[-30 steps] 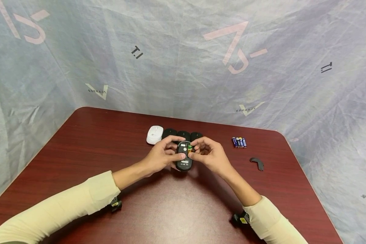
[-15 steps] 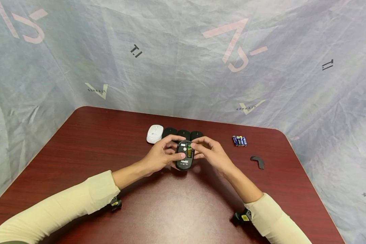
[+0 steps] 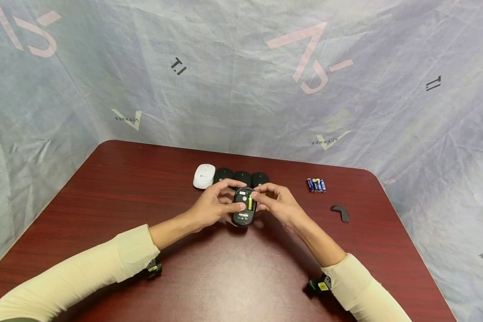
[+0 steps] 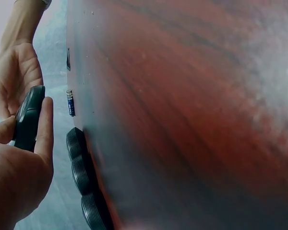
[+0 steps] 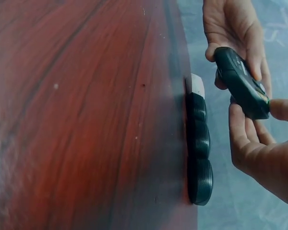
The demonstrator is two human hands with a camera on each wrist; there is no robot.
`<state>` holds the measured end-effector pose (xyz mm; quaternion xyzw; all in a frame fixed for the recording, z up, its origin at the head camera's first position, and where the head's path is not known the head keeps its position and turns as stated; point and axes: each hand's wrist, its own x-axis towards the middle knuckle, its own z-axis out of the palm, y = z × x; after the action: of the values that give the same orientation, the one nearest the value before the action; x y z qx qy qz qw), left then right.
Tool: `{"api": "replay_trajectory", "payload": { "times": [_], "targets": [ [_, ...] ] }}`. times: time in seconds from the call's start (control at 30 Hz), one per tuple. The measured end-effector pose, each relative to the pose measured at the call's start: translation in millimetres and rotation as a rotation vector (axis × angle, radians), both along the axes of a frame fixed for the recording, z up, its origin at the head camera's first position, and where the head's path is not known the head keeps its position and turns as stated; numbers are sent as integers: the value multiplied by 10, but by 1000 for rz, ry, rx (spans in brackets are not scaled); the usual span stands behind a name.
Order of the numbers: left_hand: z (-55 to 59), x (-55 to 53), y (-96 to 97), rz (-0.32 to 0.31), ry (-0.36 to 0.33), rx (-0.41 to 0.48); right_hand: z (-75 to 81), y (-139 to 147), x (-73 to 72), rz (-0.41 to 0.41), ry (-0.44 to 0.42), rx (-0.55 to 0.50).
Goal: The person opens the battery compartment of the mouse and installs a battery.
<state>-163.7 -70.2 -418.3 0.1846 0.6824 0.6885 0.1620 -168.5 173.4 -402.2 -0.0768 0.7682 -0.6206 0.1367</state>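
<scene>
A black computer mouse (image 3: 240, 219) is held bottom side up above the table, its battery compartment uncovered. Inside the compartment lies a yellow-green battery (image 3: 250, 202). My left hand (image 3: 210, 205) grips the mouse by its left side, thumb on the underside and fingers behind. At the other side, my right hand (image 3: 281, 204) has its thumb tip at the battery's upper end, with its fingers behind the mouse. In the right wrist view the mouse (image 5: 240, 88) sits between the two hands. From the left wrist, the mouse (image 4: 30, 117) shows edge-on and the battery is hidden.
Behind the hands stand a white mouse (image 3: 204, 176) and several black mice (image 3: 224, 175) in a row. Several batteries (image 3: 316, 185) lie side by side at the right. Nearer on that side is a dark curved cover (image 3: 341, 213). The red-brown table (image 3: 233, 277) ends at a hanging cloth.
My right thumb has shifted from the battery's lower part to its upper end, and the battery now lies along the compartment. My left hand keeps its hold on the mouse, which has tilted slightly.
</scene>
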Motion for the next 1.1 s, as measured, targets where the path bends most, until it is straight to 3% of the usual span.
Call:
{"api": "replay_trajectory", "payload": {
  "times": [0.23, 0.4, 0.8, 1.1],
  "targets": [
    [9, 11, 7, 1, -10, -12, 28, -35, 87, 0, 329, 358],
    [9, 15, -1, -3, -15, -4, 46, -55, 118, -11, 408, 406],
    [6, 2, -23, -11, -46, 20, 11, 11, 127, 11, 220, 156],
    [-14, 9, -62, -5, -81, 18, 18, 42, 149, 67, 175, 56]
  ]
}}
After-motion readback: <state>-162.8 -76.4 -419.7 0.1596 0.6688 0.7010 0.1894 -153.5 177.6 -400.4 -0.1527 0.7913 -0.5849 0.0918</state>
